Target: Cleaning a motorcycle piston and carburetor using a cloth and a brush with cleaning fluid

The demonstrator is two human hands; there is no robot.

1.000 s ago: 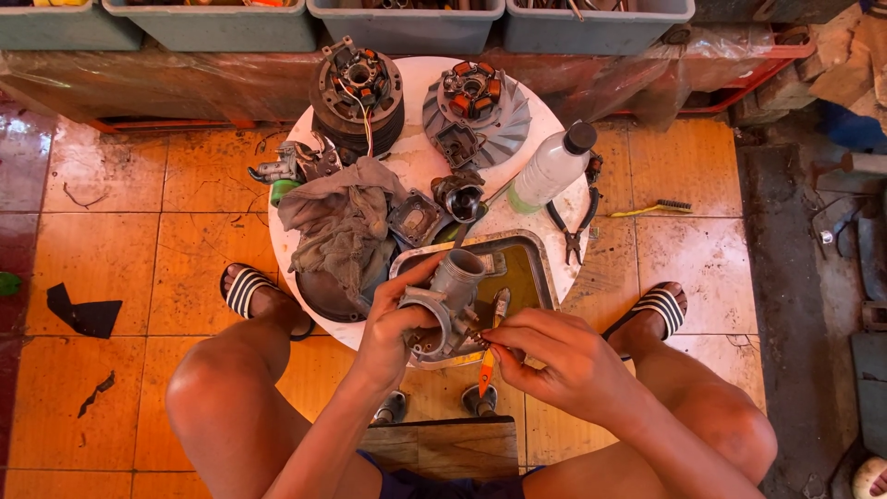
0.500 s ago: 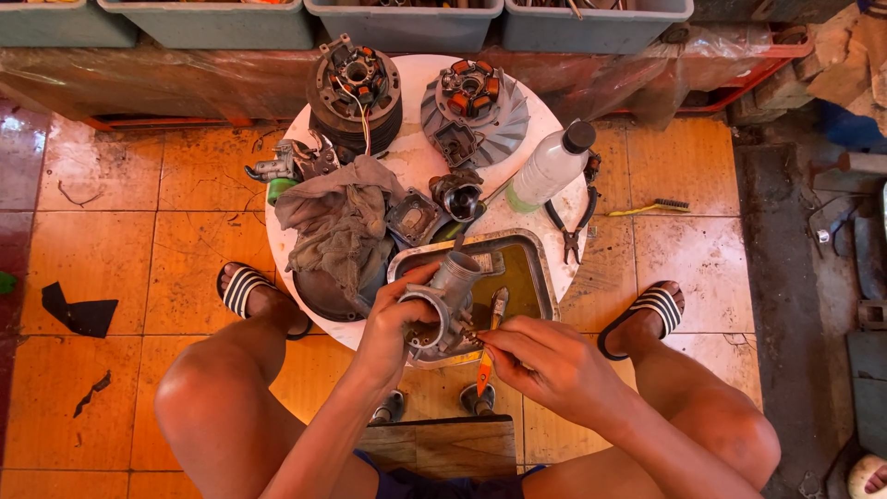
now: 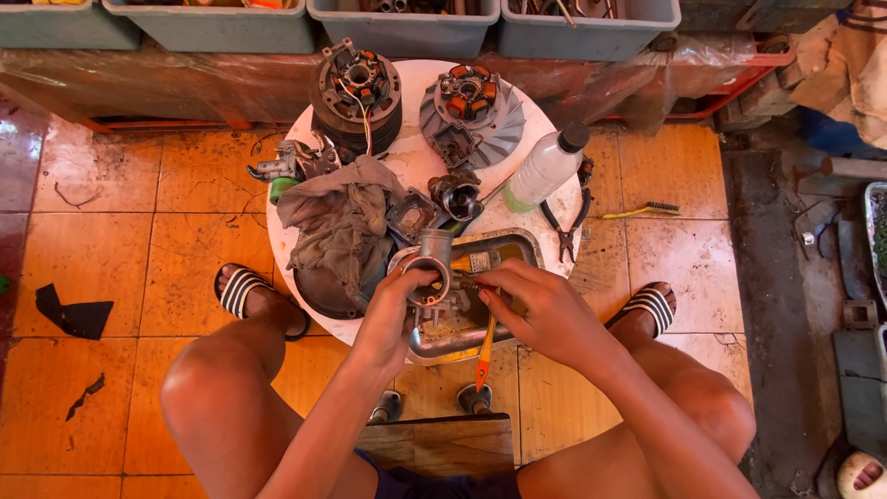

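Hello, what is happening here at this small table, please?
A seated person holds a grey metal engine part in the left hand over a metal tray on a round white table. The right hand works on it with an orange-handled brush. A grey rag, more engine parts, a plastic bottle and pliers lie around.

An orange tiled floor [image 3: 120, 240] is shown, worn and stained, lit by daylight. A round white table [image 3: 416, 166] is set before a row of grey bins [image 3: 407, 23].

A clear plastic bottle [image 3: 545, 168] with a dark cap lies tilted on the round white table [image 3: 564, 217] (right side). No labels, signs or screens show.
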